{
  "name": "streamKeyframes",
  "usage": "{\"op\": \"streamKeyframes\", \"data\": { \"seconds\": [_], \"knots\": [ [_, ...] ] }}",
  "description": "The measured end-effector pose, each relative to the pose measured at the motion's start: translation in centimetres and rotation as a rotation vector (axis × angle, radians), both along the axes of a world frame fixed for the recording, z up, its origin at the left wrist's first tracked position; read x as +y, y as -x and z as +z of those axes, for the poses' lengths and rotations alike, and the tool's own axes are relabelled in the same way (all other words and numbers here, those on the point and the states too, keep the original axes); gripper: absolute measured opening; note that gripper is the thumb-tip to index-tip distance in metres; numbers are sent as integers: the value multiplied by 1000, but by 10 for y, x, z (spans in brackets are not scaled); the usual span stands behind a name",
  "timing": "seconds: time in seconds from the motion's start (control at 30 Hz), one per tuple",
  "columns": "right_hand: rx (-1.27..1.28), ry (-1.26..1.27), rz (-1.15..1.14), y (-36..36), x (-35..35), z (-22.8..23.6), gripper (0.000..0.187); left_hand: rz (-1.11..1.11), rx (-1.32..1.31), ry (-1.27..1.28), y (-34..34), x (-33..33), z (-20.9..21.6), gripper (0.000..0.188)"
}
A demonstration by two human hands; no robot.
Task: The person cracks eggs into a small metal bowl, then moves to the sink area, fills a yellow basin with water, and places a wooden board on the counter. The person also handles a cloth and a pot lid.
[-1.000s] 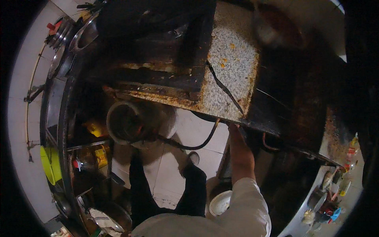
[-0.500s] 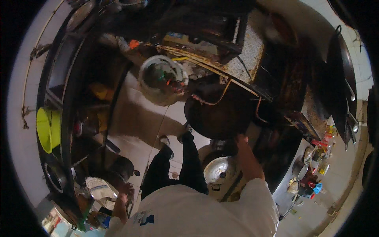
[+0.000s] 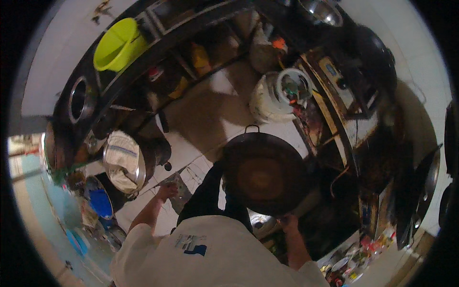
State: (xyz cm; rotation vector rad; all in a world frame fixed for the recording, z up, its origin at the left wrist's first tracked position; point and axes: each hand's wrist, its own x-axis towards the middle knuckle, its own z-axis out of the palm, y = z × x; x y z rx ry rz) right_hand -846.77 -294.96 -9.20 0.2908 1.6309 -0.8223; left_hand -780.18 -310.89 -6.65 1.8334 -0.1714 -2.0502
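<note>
A large dark wok [image 3: 265, 174] with a brownish centre hangs before my legs, its far loop handle showing. My right hand [image 3: 288, 223] is closed on its near edge, where the grip is partly lost in shadow. Out to the left, my left hand [image 3: 166, 191] hangs with loose fingers and nothing visible in it. Under that hand lies a grey flat panel [image 3: 180, 193] at floor level; I see no clear contact. A shiny metal lid [image 3: 262, 224] shows partly below the wok's near rim.
On the left stands a pot covered with a striped cloth [image 3: 123, 155]. White buckets [image 3: 270, 98] stand ahead on the tiled floor, beside a rusty-edged stove counter [image 3: 330, 98]. A yellow-green basin [image 3: 119, 45] rests on the far-left counter. Bottles and small containers [image 3: 356, 258] crowd the lower right.
My view has turned left. The wok has come away from beside the stove edge toward my legs, with my right hand on it. My left hand has moved away from the cloth-covered pot.
</note>
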Motion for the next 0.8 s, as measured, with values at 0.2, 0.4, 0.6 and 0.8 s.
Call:
{"op": "streamKeyframes", "data": {
  "seconds": [0.2,0.4,0.6,0.8],
  "knots": [
    [-222,111,22,-76,-91,79,18,-480,-306,634,-17,134,-31,14],
    [-247,221,173,-144,-184,180,18,75,-141,263,3,213,4,14],
    [-315,505,285,-187,-291,226,34,588,604,32,13,240,-34,26],
    [-292,601,242,-248,-433,253,14,501,50,97,-10,118,-69,31]
  ]
}}
